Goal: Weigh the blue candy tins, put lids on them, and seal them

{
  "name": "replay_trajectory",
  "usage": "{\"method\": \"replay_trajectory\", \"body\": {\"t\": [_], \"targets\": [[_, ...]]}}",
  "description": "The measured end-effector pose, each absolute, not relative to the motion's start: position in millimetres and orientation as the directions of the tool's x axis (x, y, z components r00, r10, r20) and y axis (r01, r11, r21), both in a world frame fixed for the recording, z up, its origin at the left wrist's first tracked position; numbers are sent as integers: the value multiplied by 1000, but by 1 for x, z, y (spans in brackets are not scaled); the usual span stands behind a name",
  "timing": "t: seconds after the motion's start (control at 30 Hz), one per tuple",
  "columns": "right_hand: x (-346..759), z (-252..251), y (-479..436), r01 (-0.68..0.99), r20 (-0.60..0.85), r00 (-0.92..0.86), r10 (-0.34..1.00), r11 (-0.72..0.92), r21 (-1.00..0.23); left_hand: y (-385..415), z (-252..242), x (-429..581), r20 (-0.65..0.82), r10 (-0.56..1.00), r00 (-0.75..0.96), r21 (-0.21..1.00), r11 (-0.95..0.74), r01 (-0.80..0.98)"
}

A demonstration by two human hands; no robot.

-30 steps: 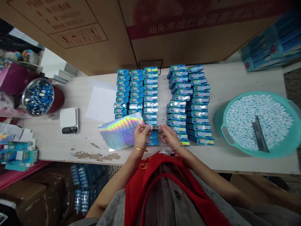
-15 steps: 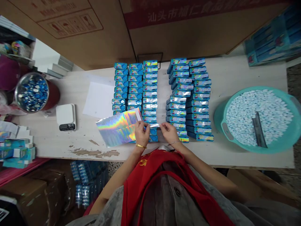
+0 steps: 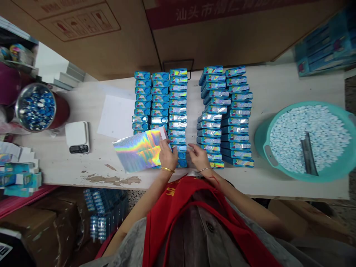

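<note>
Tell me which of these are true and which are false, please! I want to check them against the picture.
The left hand holds a shiny rainbow sheet. True.
The round metal bowl is full of white bits. False: it holds shiny blue bits.
The teal tub holds lots of small pale bits. True.
The blue tins lie in one short row. False: they lie in several long rows.
The right hand is beside the blue tins. True.
</note>
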State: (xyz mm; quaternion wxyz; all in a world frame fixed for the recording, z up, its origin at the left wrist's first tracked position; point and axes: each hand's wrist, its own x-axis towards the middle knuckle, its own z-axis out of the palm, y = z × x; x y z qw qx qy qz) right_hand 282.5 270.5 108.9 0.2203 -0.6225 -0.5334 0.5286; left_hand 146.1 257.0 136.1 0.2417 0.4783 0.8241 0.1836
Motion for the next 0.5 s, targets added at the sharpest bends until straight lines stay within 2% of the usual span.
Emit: {"method": "replay_trajectory", "body": {"t": [0.13,0.2,0.27,0.33,0.43,0.5], "targets": [[281,110,263,411,-477,-264,839,-349,-842,260,136,146,-287,865,-412,510,502,699],[282,114,265,474,-504,-290,814,-335,-814,262,140,139,-284,887,-365,561,462,687],[281,123,275,532,-422,-264,867,-234,-814,266,147,123,-211,927,-311,651,370,663],[273,135,290,547,-253,-254,933,-77,-833,275,156,100,-64,958,-279,688,245,683],[246,142,318,516,-73,-328,942,114,-849,296,162,62,90,960,-264,562,170,810],[222,137,335,511,-44,-347,937,150,-846,310,159,40,33,978,-204,483,163,860]]}}
